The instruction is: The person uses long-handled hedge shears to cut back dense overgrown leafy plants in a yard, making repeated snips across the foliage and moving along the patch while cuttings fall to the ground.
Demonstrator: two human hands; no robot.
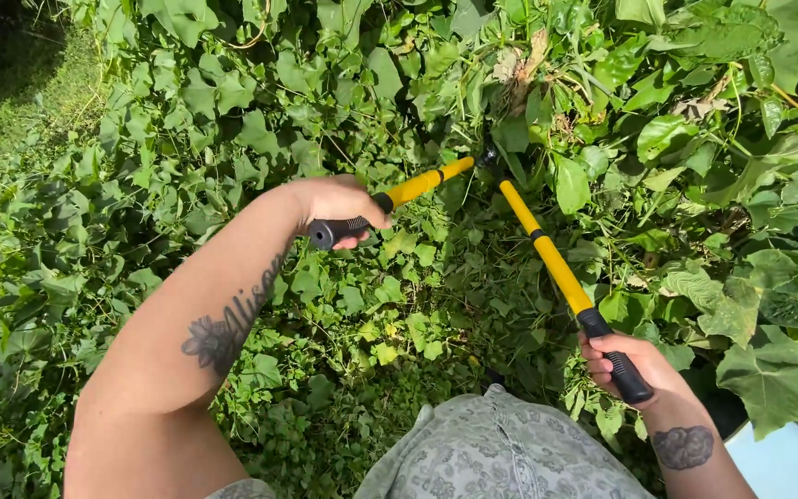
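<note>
Long yellow-handled loppers are gripped at both black ends, left hand and right hand fully closed around them, handles spread, blades buried in dense vines, no cut growth visible yet.

loppers | yellow handles, black grips | handles spread apart | blades buried in leafy vines

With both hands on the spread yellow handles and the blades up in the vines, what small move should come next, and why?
Probably swing the two handles together. The left hand and right hand each grip a black end of the loppers, the handles stand wide apart, and the pivot sits among the vines, so closing should make the cut.
</note>
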